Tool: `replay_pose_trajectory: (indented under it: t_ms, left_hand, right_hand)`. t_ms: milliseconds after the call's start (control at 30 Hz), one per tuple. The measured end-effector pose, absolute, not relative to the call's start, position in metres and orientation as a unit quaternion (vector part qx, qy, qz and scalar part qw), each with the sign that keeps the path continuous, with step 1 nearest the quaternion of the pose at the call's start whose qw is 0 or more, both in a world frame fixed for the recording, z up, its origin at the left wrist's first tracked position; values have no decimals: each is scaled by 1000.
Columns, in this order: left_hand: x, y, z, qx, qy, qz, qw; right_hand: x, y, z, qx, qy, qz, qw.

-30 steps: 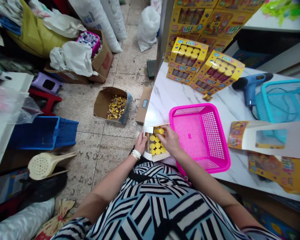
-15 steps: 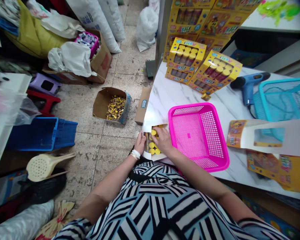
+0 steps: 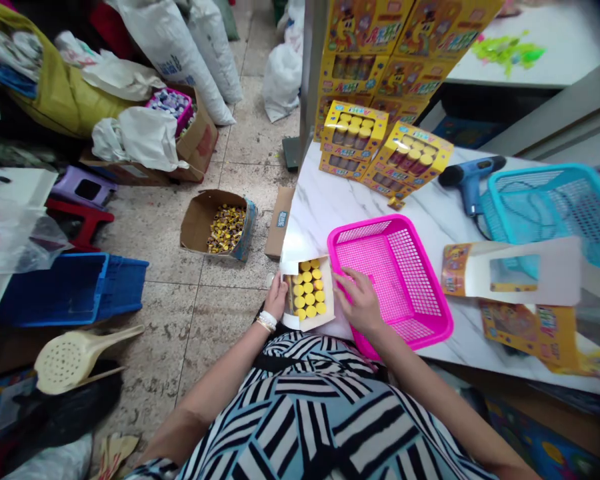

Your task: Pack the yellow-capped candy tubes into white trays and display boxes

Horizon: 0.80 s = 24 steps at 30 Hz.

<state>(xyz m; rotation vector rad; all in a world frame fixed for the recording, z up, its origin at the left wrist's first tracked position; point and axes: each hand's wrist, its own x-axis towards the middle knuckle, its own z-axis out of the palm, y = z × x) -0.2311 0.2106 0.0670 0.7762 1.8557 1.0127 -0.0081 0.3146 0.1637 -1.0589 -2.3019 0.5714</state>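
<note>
My left hand grips the left side of an open carton at the table's front left edge. Rows of small tubes with round yellow caps stand packed in it, caps up. Its white flaps are folded outward. My right hand holds nothing and has its fingers apart. It is over the left rim of the pink basket, just right of the carton; whether the fingertips touch the rim, I cannot tell. No contents show inside the basket.
Yellow window boxes of capped tubes stand stacked behind. Further right are a blue heat gun, a turquoise basket and an unfolded carton. On the floor sits a cardboard box of small yellow-and-brown pieces.
My right hand has come off the yellow caps and moved right to the pink basket's rim. The left hand still holds the carton. The view has shifted slightly.
</note>
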Motion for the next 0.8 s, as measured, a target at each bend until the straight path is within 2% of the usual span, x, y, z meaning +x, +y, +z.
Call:
replay_pose_trajectory:
  t_ms: [267, 400, 467, 600, 700, 800]
  left_hand:
    - [-234, 214, 116, 337, 828, 289, 343]
    - [-245, 210, 139, 347, 854, 133, 364]
    - [-247, 214, 143, 371, 864, 79, 330]
    - [-249, 228, 135, 416, 838, 38, 352]
    - [-255, 235, 120, 445, 822, 17, 354]
    - [-266, 240, 108, 458, 824, 13, 334]
  right_hand:
    - [153, 285, 158, -691, -659, 102, 279]
    - [181, 266, 147, -825, -456, 193, 270]
    - [173, 260, 140, -839, -369, 294, 273]
    - [132, 257, 126, -769, -246, 491, 328]
    - [110, 267, 129, -724, -192, 530, 398]
    - [118, 296, 158, -694, -203, 528, 446]
